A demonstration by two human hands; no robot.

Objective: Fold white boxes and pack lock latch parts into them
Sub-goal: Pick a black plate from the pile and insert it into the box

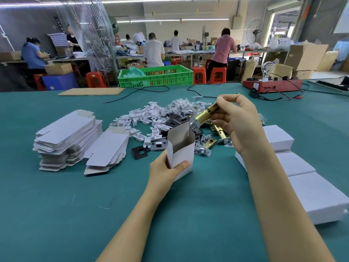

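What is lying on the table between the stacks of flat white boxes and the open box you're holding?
In the head view, a black plate and small white plastic pieces lie between the flat stacks and the open box.

A factory packing floor, plain enough from where one stands. A long surface (56,195) covered in green cloth carries stacks of flat white box blanks (68,140), a loose heap of lock latch parts (188,118) in brass, black and white plastic, and a row of finished white boxes (302,178) along the right. Beyond it, workers (154,50) stand or sit with their backs turned at more long benches, red plastic stools (218,74) under them. A green plastic crate (156,76) and brown cartons (306,55) sit about the floor, a standing fan (254,33) by the far wall, and strip lights (179,20) run across the ceiling.
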